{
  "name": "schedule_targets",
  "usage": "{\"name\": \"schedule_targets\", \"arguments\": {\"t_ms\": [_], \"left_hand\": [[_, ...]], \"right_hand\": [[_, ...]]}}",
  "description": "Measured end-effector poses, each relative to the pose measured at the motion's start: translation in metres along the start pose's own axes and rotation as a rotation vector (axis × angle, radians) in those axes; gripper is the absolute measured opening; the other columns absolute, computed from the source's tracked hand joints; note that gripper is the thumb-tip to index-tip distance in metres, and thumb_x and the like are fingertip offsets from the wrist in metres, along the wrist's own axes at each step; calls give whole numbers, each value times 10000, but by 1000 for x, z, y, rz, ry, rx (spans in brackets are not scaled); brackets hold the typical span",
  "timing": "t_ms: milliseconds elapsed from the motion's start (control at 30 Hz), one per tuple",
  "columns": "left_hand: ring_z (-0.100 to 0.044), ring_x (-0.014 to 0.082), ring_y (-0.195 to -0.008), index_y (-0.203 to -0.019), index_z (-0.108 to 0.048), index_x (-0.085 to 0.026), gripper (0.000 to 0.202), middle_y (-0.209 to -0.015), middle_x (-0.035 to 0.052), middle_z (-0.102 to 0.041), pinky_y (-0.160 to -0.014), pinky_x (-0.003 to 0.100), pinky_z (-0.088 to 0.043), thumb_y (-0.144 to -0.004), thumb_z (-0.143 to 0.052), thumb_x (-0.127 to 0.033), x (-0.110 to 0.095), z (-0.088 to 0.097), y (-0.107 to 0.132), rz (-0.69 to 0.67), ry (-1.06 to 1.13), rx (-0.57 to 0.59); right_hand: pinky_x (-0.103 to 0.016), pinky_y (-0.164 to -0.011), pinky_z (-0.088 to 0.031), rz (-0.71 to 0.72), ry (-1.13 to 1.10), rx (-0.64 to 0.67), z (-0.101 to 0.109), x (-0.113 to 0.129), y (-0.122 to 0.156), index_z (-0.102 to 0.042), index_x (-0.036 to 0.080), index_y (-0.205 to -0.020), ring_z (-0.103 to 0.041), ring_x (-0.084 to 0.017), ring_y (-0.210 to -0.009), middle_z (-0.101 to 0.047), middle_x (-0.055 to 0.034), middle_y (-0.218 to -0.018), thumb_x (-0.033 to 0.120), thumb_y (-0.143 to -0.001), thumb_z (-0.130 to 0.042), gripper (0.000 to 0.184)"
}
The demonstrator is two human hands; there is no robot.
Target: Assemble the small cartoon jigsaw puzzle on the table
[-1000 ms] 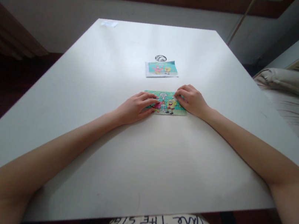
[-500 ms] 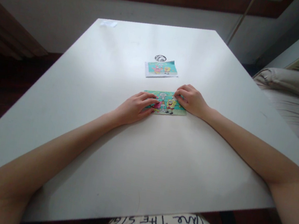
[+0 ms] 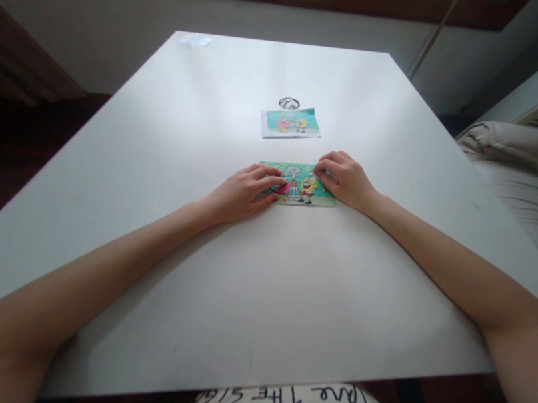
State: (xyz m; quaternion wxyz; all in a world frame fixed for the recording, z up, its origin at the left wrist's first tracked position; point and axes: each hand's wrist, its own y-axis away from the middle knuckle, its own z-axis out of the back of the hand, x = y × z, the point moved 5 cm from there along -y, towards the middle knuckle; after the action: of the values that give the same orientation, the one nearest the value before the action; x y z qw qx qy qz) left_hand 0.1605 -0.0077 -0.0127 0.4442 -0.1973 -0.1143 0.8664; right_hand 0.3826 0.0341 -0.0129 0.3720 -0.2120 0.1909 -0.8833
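Observation:
A jigsaw puzzle (image 3: pixel 294 192) with bright cartoon figures on a turquoise ground lies flat on the white table (image 3: pixel 247 279). Over its left part rests my left hand (image 3: pixel 246 193), fingers spread, the fingertips on the picture. At the puzzle's upper right corner is my right hand (image 3: pixel 346 179), its fingers bent and drawn together at the tips. A small pale spot shows by those fingertips; whether it is a piece or a gap I cannot tell. Both hands hide parts of the puzzle.
Beyond the puzzle lies a folded sheet (image 3: pixel 290 124) printed with a similar cartoon picture. Behind it is a round black-and-white mark (image 3: pixel 289 103). A scrap of white paper (image 3: pixel 196 41) is at the far left corner. A padded pale seat (image 3: pixel 529 186) stands to the right.

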Motion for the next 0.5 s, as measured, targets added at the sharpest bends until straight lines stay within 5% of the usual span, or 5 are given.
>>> {"name": "schedule_targets", "arguments": {"t_ms": [500], "left_hand": [[-578, 249, -1197, -1254, -636, -193, 340, -1305, 125, -629, -1058, 440, -500, -992, -466, -326, -3, 3, -1, 16, 21, 5]], "right_hand": [[-391, -843, -491, -37, -16, 5, 0, 0, 0, -680, 226, -868, -574, -228, -924, -683, -86, -994, 309, -956, -481, 233]]}}
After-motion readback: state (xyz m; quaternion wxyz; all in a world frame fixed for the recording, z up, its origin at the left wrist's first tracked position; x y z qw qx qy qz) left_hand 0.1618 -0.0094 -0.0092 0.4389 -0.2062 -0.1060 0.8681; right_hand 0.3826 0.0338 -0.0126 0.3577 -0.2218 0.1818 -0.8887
